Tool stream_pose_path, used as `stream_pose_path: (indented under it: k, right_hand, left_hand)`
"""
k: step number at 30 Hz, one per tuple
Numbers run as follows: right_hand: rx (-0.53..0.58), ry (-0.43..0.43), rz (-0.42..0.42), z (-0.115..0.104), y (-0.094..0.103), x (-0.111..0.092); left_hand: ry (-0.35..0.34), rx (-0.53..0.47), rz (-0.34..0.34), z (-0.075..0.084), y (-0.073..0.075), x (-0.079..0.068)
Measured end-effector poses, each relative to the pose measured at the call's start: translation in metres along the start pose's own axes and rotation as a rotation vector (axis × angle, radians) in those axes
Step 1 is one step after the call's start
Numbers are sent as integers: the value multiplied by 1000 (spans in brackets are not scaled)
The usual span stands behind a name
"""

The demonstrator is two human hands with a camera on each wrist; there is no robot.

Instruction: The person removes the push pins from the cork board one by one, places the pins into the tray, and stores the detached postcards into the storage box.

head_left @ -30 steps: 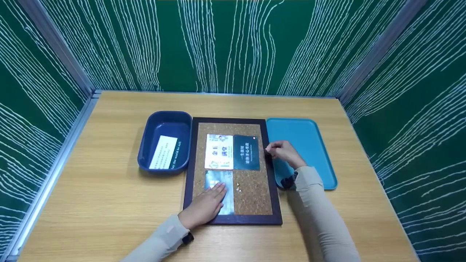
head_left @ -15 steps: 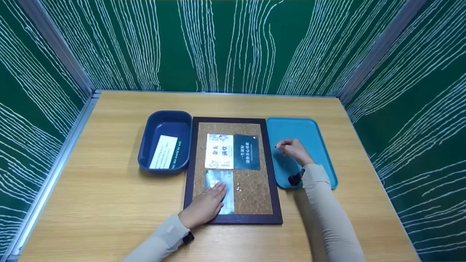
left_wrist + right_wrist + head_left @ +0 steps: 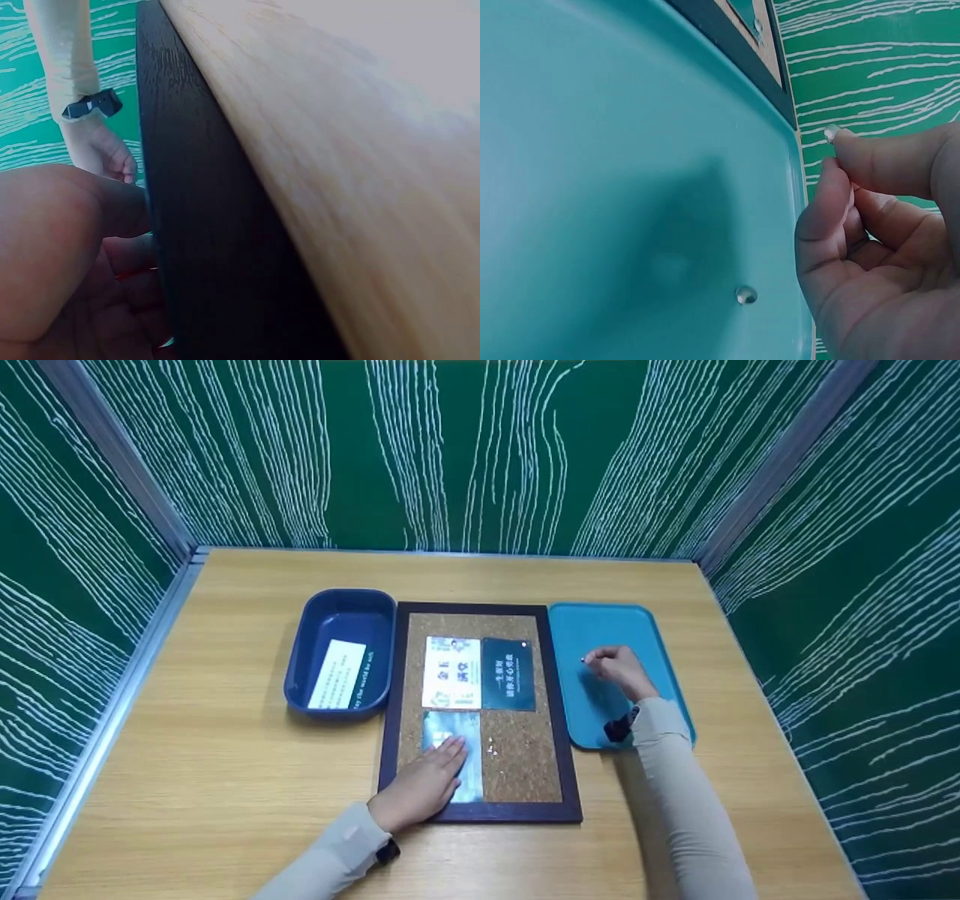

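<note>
My left hand (image 3: 421,784) lies flat with extended fingers on a light blue card (image 3: 471,780), on the lower left of a dark-framed cork board (image 3: 525,780). In the left wrist view the dark frame (image 3: 202,187) runs beside this hand. Above that card are a white card (image 3: 451,682) and a dark green card (image 3: 508,679), each with a pin near its top. My right hand (image 3: 619,669) is over the turquoise tray (image 3: 607,622), its thumb and forefinger pinching a small clear pushpin (image 3: 831,133). A clear pushpin (image 3: 745,295) lies on the tray.
A dark blue bin (image 3: 300,682) with cards (image 3: 337,671) inside stands against the board's left side. Several clear pushpins (image 3: 491,747) sit on the cork at lower right. The tray adjoins the board's right edge. Green patterned walls (image 3: 480,457) enclose the table's back and sides.
The right hand has moved rightward from the board's right edge to over the tray, its fingertips still together. The left hand has stayed on the light blue card.
</note>
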State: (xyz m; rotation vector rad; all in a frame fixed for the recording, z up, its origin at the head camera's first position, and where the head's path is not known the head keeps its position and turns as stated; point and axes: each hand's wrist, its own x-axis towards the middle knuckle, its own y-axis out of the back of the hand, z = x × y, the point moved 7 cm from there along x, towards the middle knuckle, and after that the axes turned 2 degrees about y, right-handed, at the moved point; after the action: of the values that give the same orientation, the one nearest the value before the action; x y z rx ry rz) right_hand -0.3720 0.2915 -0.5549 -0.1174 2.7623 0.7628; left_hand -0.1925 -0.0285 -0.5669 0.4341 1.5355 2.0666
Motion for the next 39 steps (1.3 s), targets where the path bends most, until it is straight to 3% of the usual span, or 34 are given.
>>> stream_pose_path:
  k: [10, 32, 39]
  right_hand:
    - [-4, -19, 42, 10, 11, 5]
    - [-27, -115, 98, 34, 29, 7]
    - [-92, -79, 124, 38, 33, 6]
  left_hand:
    - [-22, 10, 24, 1, 2, -1]
    - [1, -3, 5, -1, -1, -1]
    - [-27, 4, 44, 0, 0, -1]
